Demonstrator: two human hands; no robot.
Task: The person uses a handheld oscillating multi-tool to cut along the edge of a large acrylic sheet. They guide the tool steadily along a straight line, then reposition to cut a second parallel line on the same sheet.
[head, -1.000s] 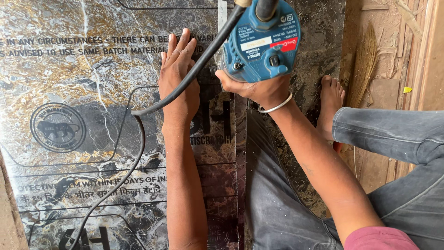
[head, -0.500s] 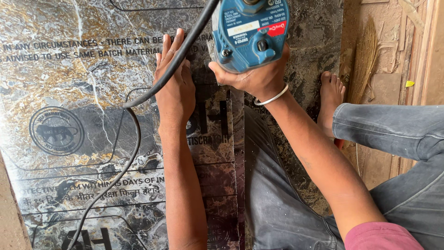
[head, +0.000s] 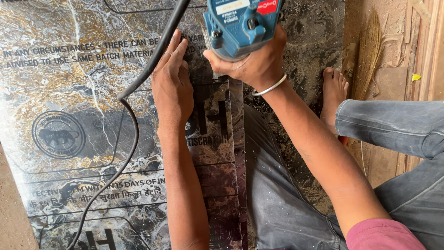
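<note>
My left hand [head: 172, 85] lies flat, fingers together, pressing on a glossy dark marble-pattern laminate sheet [head: 69, 83] covered by a printed protective film. My right hand [head: 252, 65] grips a blue electric trimmer [head: 240, 23] standing upright on the sheet at the top of the view, just right of my left hand. A metal bangle [head: 270, 87] circles my right wrist. A thick black power cord [head: 134, 115] runs from the tool over my left hand and curves down across the sheet. A narrow cut strip [head: 237, 139] of the sheet runs below the tool.
My grey trouser leg [head: 277, 199] lies over the sheet; my bare foot [head: 333, 97] rests at its right edge. A straw broom [head: 370, 51] and wooden boards [head: 425, 46] lie on the right. Sawdust speckles the surface. Bare floor [head: 14, 213] shows at lower left.
The trimmer and my right hand have moved away from me, toward the top of the view, along the cut line. My left hand stays pressed on the sheet.
</note>
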